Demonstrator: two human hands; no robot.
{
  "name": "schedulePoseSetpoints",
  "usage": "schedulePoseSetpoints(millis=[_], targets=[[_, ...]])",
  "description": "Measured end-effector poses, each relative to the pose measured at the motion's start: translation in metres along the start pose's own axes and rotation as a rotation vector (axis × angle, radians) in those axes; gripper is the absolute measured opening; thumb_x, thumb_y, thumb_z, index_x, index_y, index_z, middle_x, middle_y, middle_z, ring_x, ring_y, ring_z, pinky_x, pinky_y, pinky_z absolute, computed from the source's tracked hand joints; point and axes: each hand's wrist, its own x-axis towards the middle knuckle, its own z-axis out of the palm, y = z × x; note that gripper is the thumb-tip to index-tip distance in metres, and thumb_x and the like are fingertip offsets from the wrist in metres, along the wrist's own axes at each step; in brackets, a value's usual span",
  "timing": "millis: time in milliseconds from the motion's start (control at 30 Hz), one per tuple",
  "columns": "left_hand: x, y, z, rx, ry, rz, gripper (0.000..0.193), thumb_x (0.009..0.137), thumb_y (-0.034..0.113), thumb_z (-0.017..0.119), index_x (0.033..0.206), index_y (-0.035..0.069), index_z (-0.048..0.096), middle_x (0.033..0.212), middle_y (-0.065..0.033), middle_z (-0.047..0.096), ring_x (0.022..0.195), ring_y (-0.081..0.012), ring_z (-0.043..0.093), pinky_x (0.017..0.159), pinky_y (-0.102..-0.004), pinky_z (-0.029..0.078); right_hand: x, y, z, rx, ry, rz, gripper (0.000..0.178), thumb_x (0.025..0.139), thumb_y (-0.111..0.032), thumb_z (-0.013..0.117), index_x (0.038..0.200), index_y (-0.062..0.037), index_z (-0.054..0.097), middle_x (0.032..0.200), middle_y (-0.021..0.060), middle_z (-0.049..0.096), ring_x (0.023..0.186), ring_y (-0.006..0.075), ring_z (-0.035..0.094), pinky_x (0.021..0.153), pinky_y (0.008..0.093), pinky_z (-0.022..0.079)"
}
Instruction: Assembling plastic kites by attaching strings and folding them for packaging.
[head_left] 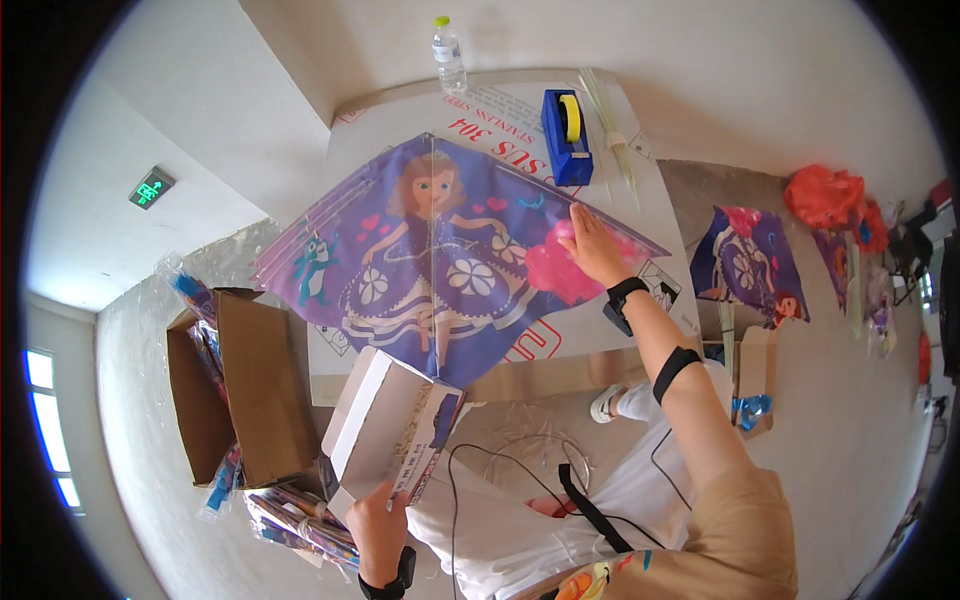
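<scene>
Left hand [378, 520] is clamping the near end of a white-lined carton [372, 425], purple kite [430, 245] is lying spread on the bench [620, 345], right hand [595, 247] is resting flat, outstretched, on the kite's right wing, blue tape dispenser [570, 165] is sitting beyond, bottle [450, 62] is standing farthest.

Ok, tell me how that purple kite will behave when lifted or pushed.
The purple kite should be light for its size, looking like thin sheeting. Its lower tip will probably flop, as no crossing rod shows there. If pushed, it may crease beside the right hand, which rests on it.
</scene>
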Motion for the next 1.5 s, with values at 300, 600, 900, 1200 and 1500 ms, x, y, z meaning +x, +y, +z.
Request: schedulePoseSetpoints(millis=[300, 600, 900, 1200, 1500], targets=[[0.002, -0.008, 0.010, -0.011, 0.062, 0.092, 0.016, 0.076, 0.016, 0.071, 0.086, 0.005, 0.066, 0.068, -0.0198, 0.063, 0.068, -0.0407, 0.062, 0.058, -0.0446, 0.048, 0.007, -0.013, -0.001, -0.006, -0.012, -0.030, 0.073, 0.093, -0.041, 0.055, 0.145, 0.0027, 0.028, 0.149, 0.0199, 0.034, 0.140, 0.0327, 0.030, 0.114, 0.0453, 0.026], [0.004, 0.009, -0.002, 0.007, 0.052, 0.086, 0.016, 0.076, 0.010, 0.070, 0.079, -0.002, 0.061, 0.075, -0.0220, 0.065, 0.073, -0.0413, 0.064, 0.061, -0.0436, 0.049, 0.004, 0.028, -0.006, 0.187, 0.334, 0.118, 0.049, 0.082, -0.029, 0.069, 0.119, 0.0000, 0.054, 0.117, 0.0199, 0.059, 0.110, 0.0388, 0.055, 0.094, 0.0480, 0.043], [-0.002, 0.010, -0.010, 0.025, 0.052, 0.038, 0.016, 0.077, 0.012, 0.070, 0.079, -0.001, 0.061, 0.074, -0.0227, 0.064, 0.071, -0.0411, 0.063, 0.058, -0.0437, 0.048, -0.021, 0.063, -0.040, -0.003, 0.011, 0.395, 0.047, 0.066, -0.036, 0.082, 0.098, -0.0101, 0.057, 0.099, 0.0095, 0.060, 0.101, 0.0307, 0.055, 0.084, 0.0446, 0.043], [-0.009, -0.006, -0.010, 0.031, 0.127, 0.037, 0.013, 0.076, 0.016, 0.072, 0.083, 0.006, 0.066, 0.064, -0.0193, 0.060, 0.063, -0.0398, 0.060, 0.055, -0.0443, 0.046, 0.011, 0.039, -0.031, -0.030, -0.068, 0.433, 0.062, 0.058, -0.037, 0.087, 0.105, -0.0070, 0.059, 0.102, 0.0154, 0.065, 0.100, 0.0356, 0.061, 0.082, 0.0479, 0.049], [-0.006, 0.000, -0.012, -0.043, 0.099, 0.075, 0.013, 0.077, 0.016, 0.071, 0.082, 0.005, 0.065, 0.064, -0.0188, 0.060, 0.063, -0.0392, 0.060, 0.055, -0.0430, 0.047, 0.028, 0.064, -0.031, 0.252, -0.451, 0.365, 0.050, 0.067, -0.025, 0.078, 0.106, 0.0025, 0.062, 0.101, 0.0240, 0.067, 0.098, 0.0360, 0.065, 0.081, 0.0395, 0.049]])
